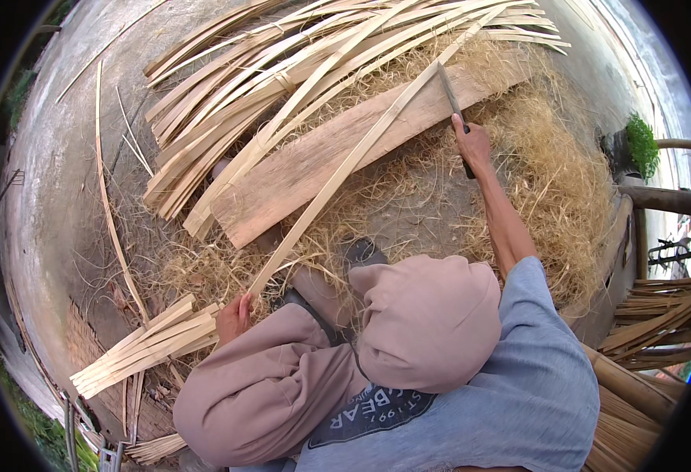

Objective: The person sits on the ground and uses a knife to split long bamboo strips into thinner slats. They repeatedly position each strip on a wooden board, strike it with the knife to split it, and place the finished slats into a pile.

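Note:
A long pale bamboo strip (344, 173) slants from lower left to upper right over a flat wooden board (282, 186). My left hand (234, 318), beside my left knee, has its fingers closed on the strip's near end. Out in front, my right hand (472, 145) is wrapped round the dark handle of a knife (448, 89). The blade points away from me, its tip end against or just beside the strip's right edge; I cannot tell which. Thin curled shavings (550, 181) lie heaped to the right of the board and beneath it.
Bundles of bamboo strips (227, 118) lie beyond the board at the far left. A smaller stack of strips (153, 346) lies by my left hand. More strips (651, 322) are piled at the right, near a bamboo pole (633, 384). A green plant (641, 140) stands far right.

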Action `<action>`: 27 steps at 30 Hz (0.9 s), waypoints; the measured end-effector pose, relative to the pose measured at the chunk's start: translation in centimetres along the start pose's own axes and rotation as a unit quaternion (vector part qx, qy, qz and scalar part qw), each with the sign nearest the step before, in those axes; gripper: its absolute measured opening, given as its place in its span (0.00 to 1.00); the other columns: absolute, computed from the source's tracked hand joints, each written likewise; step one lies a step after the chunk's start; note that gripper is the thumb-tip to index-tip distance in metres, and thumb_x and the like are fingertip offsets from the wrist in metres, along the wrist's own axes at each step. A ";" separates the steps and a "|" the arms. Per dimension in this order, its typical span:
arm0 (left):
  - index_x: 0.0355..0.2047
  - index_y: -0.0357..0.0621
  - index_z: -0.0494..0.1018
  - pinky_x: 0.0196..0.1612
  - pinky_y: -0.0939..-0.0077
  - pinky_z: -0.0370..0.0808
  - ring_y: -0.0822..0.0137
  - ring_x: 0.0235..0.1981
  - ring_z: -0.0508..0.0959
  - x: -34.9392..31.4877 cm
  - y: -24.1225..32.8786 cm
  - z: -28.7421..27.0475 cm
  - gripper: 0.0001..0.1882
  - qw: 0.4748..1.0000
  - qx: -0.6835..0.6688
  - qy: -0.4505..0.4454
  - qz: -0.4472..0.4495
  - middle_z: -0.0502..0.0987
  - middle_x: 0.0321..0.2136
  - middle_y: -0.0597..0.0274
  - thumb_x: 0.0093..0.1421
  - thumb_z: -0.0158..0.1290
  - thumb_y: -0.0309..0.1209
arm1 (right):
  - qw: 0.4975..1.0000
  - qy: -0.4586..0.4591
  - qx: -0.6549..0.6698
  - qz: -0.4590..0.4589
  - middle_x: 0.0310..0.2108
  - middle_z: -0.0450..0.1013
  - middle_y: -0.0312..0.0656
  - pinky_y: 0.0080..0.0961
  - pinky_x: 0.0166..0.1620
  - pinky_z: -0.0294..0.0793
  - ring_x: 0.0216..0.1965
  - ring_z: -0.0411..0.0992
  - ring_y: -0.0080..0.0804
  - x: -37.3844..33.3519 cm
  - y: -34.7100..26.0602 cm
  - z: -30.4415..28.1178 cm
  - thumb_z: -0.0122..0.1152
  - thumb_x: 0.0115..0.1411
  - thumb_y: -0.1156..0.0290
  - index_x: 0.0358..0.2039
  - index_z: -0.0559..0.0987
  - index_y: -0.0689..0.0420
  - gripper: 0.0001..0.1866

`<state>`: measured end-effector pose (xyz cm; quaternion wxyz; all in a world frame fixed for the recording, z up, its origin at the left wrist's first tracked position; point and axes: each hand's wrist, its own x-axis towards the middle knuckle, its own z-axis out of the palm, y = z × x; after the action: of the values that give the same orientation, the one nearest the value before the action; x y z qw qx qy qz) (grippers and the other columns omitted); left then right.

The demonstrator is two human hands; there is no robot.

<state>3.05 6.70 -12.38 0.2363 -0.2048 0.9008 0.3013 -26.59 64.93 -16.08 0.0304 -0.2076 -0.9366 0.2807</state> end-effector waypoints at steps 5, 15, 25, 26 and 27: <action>0.60 0.43 0.76 0.45 0.71 0.76 0.65 0.40 0.82 0.5 4.7 1.1 0.23 0.978 -0.068 0.059 0.190 0.85 0.39 0.56 0.67 0.61 0.38 | 0.990 -0.109 0.050 -0.068 0.14 0.67 0.52 0.45 0.29 0.66 0.19 0.67 0.46 -5.6 -3.2 3.1 0.54 0.66 0.35 0.17 0.72 0.65 0.40; 0.53 0.42 0.81 0.47 0.71 0.77 0.67 0.42 0.83 3.4 5.6 1.1 0.20 0.982 -0.135 -0.006 0.134 0.85 0.42 0.49 0.70 0.56 0.43 | 0.951 -0.187 0.068 -0.236 0.15 0.71 0.45 0.35 0.24 0.71 0.18 0.73 0.39 -19.5 -5.6 4.7 0.60 0.66 0.39 0.23 0.78 0.60 0.32; 0.52 0.45 0.82 0.30 0.69 0.71 0.72 0.22 0.72 2.8 5.2 -0.2 0.21 0.988 -0.076 0.020 0.132 0.80 0.20 0.53 0.70 0.54 0.47 | 0.938 -0.175 -0.002 -0.299 0.15 0.70 0.45 0.37 0.23 0.71 0.18 0.72 0.38 -13.7 -4.9 3.5 0.60 0.66 0.40 0.23 0.75 0.58 0.31; 0.52 0.45 0.82 0.29 0.69 0.70 0.73 0.21 0.70 2.8 5.3 -0.2 0.21 0.987 -0.078 0.028 0.139 0.78 0.19 0.54 0.70 0.54 0.47 | 0.955 -0.162 -0.003 -0.249 0.16 0.71 0.45 0.37 0.23 0.72 0.19 0.73 0.38 -11.7 -4.6 3.1 0.60 0.66 0.40 0.25 0.76 0.57 0.30; 0.52 0.46 0.82 0.28 0.69 0.69 0.73 0.20 0.68 2.8 5.2 -0.3 0.21 0.986 -0.080 0.035 0.144 0.77 0.17 0.54 0.71 0.54 0.47 | 0.968 -0.151 -0.002 -0.199 0.18 0.72 0.45 0.37 0.23 0.73 0.19 0.73 0.39 -11.0 -5.1 2.8 0.60 0.66 0.40 0.26 0.76 0.56 0.29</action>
<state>-1.91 9.68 -11.42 0.1411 -0.1015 0.9016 0.3962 -18.99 55.17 -15.04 -0.0563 0.0275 -0.9534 0.2951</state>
